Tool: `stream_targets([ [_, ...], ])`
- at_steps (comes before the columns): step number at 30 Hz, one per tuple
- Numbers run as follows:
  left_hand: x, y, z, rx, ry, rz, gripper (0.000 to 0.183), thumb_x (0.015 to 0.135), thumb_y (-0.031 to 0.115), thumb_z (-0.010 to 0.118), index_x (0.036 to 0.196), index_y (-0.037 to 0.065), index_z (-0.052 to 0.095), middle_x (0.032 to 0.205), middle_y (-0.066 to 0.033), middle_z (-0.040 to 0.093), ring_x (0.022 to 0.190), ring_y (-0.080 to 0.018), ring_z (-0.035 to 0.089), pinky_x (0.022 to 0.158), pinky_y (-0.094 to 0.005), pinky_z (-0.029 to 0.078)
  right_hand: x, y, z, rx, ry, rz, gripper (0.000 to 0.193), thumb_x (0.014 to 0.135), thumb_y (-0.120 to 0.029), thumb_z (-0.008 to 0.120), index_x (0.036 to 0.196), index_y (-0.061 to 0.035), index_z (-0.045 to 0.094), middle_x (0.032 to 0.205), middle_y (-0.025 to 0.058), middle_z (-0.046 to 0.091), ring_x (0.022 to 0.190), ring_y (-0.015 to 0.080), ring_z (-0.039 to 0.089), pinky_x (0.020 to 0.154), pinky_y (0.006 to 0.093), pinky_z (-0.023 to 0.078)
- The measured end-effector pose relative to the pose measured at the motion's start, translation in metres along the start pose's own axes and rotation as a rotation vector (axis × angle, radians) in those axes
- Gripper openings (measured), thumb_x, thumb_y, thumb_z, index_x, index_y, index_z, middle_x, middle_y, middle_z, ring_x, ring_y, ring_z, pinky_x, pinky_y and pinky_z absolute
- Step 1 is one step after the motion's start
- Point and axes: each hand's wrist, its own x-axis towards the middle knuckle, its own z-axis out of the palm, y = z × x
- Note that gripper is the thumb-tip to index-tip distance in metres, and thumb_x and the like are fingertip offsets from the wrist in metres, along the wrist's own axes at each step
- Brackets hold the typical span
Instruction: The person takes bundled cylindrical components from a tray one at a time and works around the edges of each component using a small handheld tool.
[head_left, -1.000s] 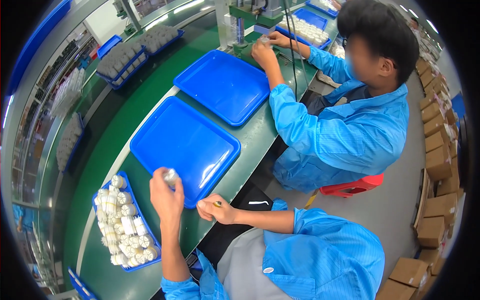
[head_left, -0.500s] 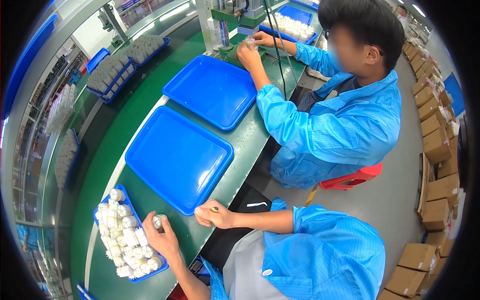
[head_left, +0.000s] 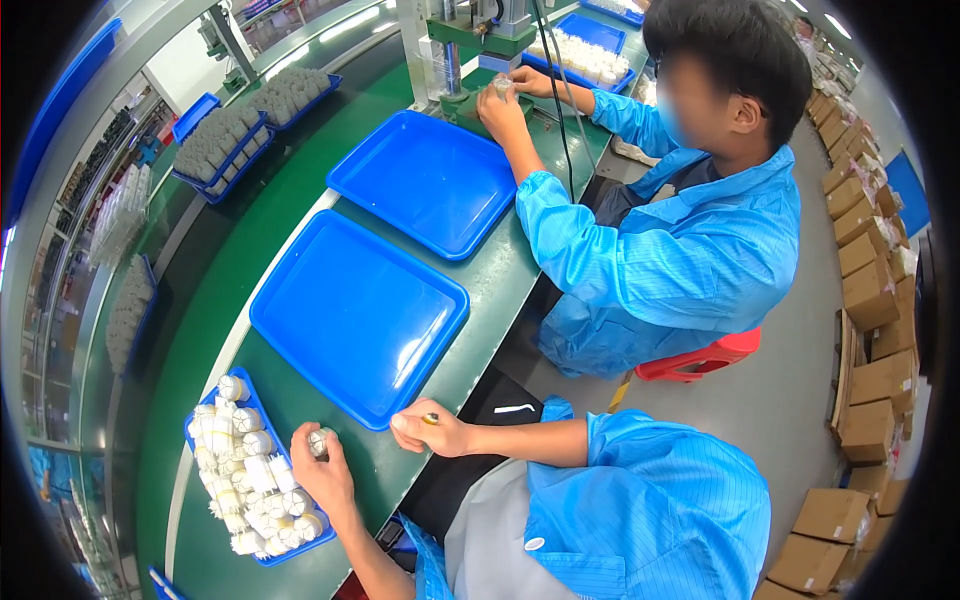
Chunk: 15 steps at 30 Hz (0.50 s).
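Between the thumb and fingers of my left hand [head_left: 324,478] is a small round white part with dark lines on its end [head_left: 318,441]; the hand is closed around it, just above the green work surface. To its left a blue tray [head_left: 262,405] holds a heap of similar white cylindrical parts [head_left: 245,470]. My right hand [head_left: 428,432] is curled shut around a slim pen-like tool [head_left: 431,418] with a dark and yellowish end; most of it is hidden in the fist. This hand hovers at the near corner of a large blue tray [head_left: 350,310] with nothing in it.
Beyond lies a second large blue tray [head_left: 420,180]. A co-worker [head_left: 670,230] in a blue coat sits at the right, hands at a green press [head_left: 485,40]. Trays of white parts [head_left: 225,150] stand across the green line. Cardboard boxes [head_left: 865,370] line the far right.
My left hand and the white part have shifted very slightly, the part's lined end now turned more into view. The right hand stays nearly in place.
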Motion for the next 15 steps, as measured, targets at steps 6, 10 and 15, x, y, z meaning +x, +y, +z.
stream_targets([
  [6,0.005,0.011,-0.006,0.027,-0.083,-0.069,0.021,0.078,0.003,0.067,0.097,0.003,0.06,0.089,-0.0135,0.063,0.083,-0.0301,0.06,0.073,-0.0385,0.047,-0.001,0.005,-0.003,0.009,-0.038,-0.026,0.051,0.105,-0.03,0.038,0.061,-0.004,0.043,0.057,0.006,0.047,0.052,0.0136,0.042,0.052,0.03,0.037],
  [10,-0.005,0.006,-0.009,0.119,0.03,0.081,0.021,0.077,0.005,0.068,0.096,0.004,0.06,0.091,-0.0145,0.064,0.081,-0.0342,0.061,0.074,-0.0389,0.048,-0.001,0.0,0.003,0.025,-0.031,0.049,0.052,0.103,-0.034,0.042,0.059,-0.0068,0.041,0.055,0.002,0.045,0.053,0.0104,0.04,0.052,0.0289,0.034],
  [15,0.006,0.018,-0.01,-0.004,-0.046,-0.044,0.017,0.081,0.008,0.068,0.096,0.005,0.061,0.088,-0.0137,0.064,0.076,-0.027,0.064,0.068,-0.037,0.05,-0.001,-0.007,0.001,-0.048,0.048,0.09,0.048,0.102,-0.032,0.045,0.062,-0.0055,0.046,0.057,0.0018,0.048,0.054,0.0092,0.043,0.053,0.0273,0.035],
])
